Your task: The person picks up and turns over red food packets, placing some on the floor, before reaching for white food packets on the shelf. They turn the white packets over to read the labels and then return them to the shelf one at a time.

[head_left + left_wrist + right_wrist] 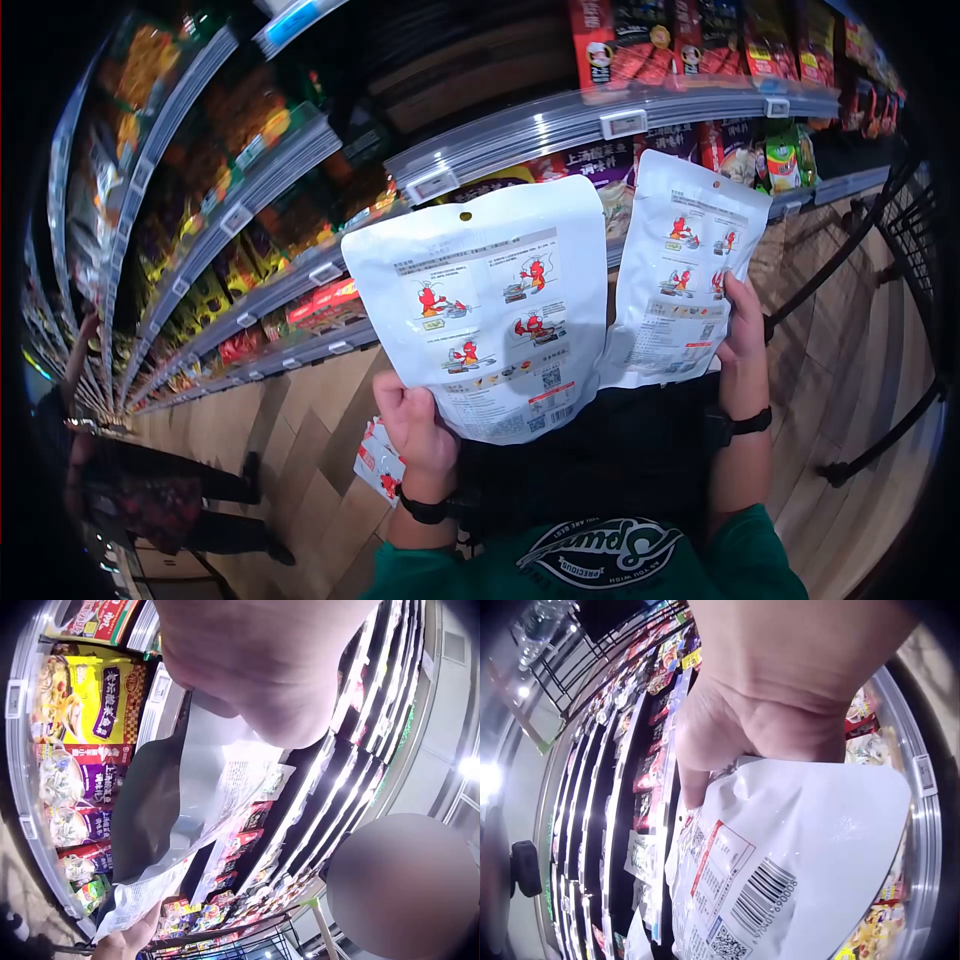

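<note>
My left hand (415, 425) grips the lower left corner of a large white pouch (480, 330), thumb showing at its front. Printed on that pouch are small text and several red cartoon crayfish at a pan. A smaller white pouch (672, 310) with matching pictures is held at its right edge by my right hand (742, 320). Both stand upright side by side, the large one overlapping the small one. In the right wrist view, a barcode and a QR code show on the small pouch (802, 817). Fingers behind the pouches are hidden.
Shelves (620, 120) of bagged seasonings run ahead and along the left. A red-and-white packet (378, 462) shows below my left hand. Another person (170, 490) stands at the left. A black wire cart (900, 250) is at the right, on a wood-look floor (830, 370).
</note>
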`<state>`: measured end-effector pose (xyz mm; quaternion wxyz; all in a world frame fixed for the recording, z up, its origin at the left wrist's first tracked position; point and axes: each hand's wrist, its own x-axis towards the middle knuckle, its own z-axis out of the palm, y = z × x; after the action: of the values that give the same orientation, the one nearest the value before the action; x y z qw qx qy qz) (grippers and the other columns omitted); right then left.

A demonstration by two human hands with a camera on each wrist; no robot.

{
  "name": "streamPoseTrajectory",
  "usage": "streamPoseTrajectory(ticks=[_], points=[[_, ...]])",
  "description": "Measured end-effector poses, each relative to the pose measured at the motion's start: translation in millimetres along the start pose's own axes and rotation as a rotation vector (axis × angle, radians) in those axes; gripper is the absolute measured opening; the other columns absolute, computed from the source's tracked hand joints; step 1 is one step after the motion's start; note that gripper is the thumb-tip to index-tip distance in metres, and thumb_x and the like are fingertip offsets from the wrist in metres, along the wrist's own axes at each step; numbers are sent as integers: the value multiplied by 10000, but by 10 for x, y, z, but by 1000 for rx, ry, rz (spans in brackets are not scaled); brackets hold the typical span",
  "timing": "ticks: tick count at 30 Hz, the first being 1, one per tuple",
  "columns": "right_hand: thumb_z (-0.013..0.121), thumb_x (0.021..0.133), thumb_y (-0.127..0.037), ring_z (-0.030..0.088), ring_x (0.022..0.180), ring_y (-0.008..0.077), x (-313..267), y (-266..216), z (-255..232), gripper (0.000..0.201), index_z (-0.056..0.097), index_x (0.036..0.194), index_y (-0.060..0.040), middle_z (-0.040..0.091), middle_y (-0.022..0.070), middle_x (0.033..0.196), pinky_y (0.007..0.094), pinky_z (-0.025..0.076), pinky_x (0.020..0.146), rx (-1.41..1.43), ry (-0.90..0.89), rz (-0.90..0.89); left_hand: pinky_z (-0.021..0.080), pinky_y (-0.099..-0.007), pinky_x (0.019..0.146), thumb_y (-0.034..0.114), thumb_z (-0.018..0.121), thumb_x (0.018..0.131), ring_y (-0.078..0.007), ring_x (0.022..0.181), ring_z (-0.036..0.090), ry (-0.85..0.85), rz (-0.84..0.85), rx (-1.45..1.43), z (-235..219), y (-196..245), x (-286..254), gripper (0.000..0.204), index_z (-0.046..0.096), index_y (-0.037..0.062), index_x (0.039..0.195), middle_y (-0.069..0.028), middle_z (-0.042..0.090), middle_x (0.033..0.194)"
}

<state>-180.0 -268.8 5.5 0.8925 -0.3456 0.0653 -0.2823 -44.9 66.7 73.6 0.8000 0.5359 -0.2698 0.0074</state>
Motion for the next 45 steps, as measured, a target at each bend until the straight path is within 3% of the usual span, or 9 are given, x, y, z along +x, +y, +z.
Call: streamPoseTrajectory(ticks=[15,23,29,31,33,35,37,39,45], points=[[588,911,-125,602,1083,211,-294,578,487,417,490,1289,22,601,133,1221,349,474,939,4,6,154,443,-363,910,205,510,954,-183,982,559,-4,-170,27,-244,-185,43,207,428,24,1011,-143,581,1053],[559,947,-212,594,1075,214,-423,1032,832,412,495,1294,1,595,143,1214,346,486,907,-284,153,471,405,-298,918,181,482,994,-130,982,510,-34,-630,145,-25,-496,-233,217,382,20,1102,-96,543,1046],[466,987,-358,573,1082,195,-334,1084,861,485,474,1306,8,599,132,1181,333,436,960,117,195,448,442,-319,923,115,448,998,-171,1029,551,-46,-630,72,-146,-736,-527,337,298,8,1281,-162,544,1166],[566,947,-301,570,1072,161,-295,1094,734,465,484,1281,12,604,119,1165,310,439,936,-546,55,311,448,-322,920,105,445,996,-175,1032,558,-61,-645,141,-195,-757,-602,370,290,-9,1312,-157,554,1161],[663,883,-260,590,992,136,-239,1086,646,466,504,1227,11,626,109,1093,300,463,874,-655,18,323,451,-315,909,105,440,997,-163,1045,555,-243,-589,285,-418,-942,-732,373,335,-32,1328,-133,569,1156],[697,847,-275,614,898,149,-242,1120,469,428,540,1140,-4,649,103,981,310,485,801,-1064,-52,517,483,-315,842,126,484,978,-206,948,634,-241,-661,389,-473,-776,-684,250,495,-17,1182,-148,643,1020],[720,809,-273,629,817,189,-286,1208,314,379,566,1052,-26,651,115,888,335,489,742,-1223,-130,493,514,-366,726,155,535,942,-316,806,665,-632,-783,981,-544,-603,-614,162,558,7,1005,-190,659,838],[724,809,-217,581,745,184,-303,1271,306,335,552,1036,-38,610,70,801,326,473,687,-1548,-318,561,506,-431,641,216,586,901,-388,728,630,-644,-650,1172,-509,-598,-700,199,551,20,883,-206,624,716],[710,807,-165,551,941,190,-268,1430,133,390,537,1136,-46,583,65,1051,325,462,844,-1304,-327,452,513,-377,639,309,629,864,-277,692,664,-367,-576,1174,-765,-238,-285,239,640,72,895,-116,674,759]])
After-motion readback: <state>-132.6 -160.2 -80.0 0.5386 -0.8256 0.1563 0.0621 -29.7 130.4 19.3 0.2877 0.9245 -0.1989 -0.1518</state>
